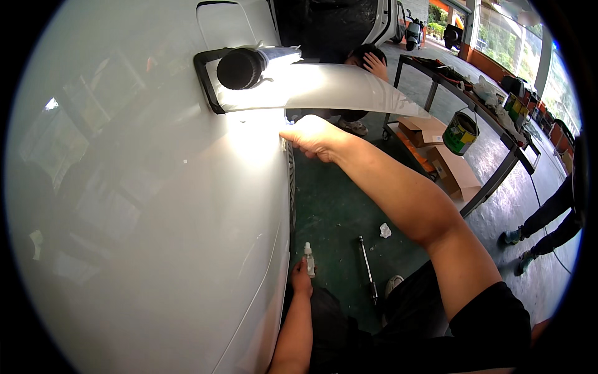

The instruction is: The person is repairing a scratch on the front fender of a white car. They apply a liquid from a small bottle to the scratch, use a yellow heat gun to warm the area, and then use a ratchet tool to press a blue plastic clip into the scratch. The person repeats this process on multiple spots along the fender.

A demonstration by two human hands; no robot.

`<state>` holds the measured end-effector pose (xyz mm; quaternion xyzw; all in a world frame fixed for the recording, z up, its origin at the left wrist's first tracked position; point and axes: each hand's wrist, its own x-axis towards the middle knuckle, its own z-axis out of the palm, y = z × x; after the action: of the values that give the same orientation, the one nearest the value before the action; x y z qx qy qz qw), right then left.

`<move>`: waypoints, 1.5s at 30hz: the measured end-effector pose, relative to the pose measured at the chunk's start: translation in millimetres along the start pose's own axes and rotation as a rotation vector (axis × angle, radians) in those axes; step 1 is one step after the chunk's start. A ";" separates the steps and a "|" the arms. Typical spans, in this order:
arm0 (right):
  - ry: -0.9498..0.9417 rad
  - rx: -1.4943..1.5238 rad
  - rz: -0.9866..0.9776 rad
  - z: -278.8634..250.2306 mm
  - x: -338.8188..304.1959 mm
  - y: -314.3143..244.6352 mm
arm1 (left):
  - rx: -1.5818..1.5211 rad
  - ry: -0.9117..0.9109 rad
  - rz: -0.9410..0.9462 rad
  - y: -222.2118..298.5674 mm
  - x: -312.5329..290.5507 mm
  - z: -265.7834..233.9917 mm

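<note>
White, glossy bodywork (149, 230) fills the left of what I see, curving down to an edge just beside me. My right hand (314, 138) is at that edge toward the far end, fingers curled in and thumb toward the panel; I cannot tell whether they pinch anything. My left hand (303, 278), nearer and lower, is wrapped around a small clear spray bottle (309, 262), its white nozzle pointing up beside the panel. Beyond my right hand, a lit lamp (241, 68) with a black round end throws a hard glare over the paint, next to a black-rimmed opening (210, 81). A curved white strip (355, 84) reaches right from there, and behind it someone holds a hand (375, 64) to their head. On the green floor (336, 193) to my right lie a long metal tool (367, 265) and a crumpled white scrap (385, 230). Farther right, a green can (461, 137) hangs by a table (492, 182), near open cardboard boxes (458, 171).
</note>
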<state>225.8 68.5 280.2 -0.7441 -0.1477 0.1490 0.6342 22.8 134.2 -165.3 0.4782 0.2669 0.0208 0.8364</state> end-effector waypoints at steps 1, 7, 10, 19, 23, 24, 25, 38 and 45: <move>0.005 -0.003 0.001 0.0 -0.1 0.4 | -0.001 -0.014 0.009 0.5 0.2 -1.0; -0.104 0.182 -0.009 -25.1 -17.9 20.3 | -0.175 -0.164 0.049 20.9 -16.5 30.1; -0.062 -0.056 -0.058 -50.4 -33.4 54.0 | -0.360 -0.339 0.076 64.7 -27.3 72.2; -0.382 -0.156 -0.011 -28.9 -95.4 101.6 | -0.663 -0.605 0.239 186.7 -66.5 146.6; -0.252 -0.048 -0.233 -20.6 -99.3 93.5 | -0.629 -0.497 0.287 182.2 -62.2 151.1; -0.195 -0.115 -0.316 -23.3 -95.8 87.0 | -0.580 -0.407 0.256 174.4 -57.5 148.5; -0.162 -0.016 -0.302 -24.1 -90.5 79.4 | -0.531 -0.318 0.225 164.1 -51.8 144.6; -0.060 -0.165 -0.379 -6.2 -47.1 28.0 | -0.093 -0.126 -0.138 -23.9 -14.4 30.5; -0.083 -0.136 -0.433 -3.7 -49.1 32.0 | -0.131 -0.085 -0.160 -16.6 -19.4 33.5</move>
<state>183.5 40.2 250.8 -0.7294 -0.3398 0.0296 0.5930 18.2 93.2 -157.1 0.4000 0.2666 -0.0488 0.8755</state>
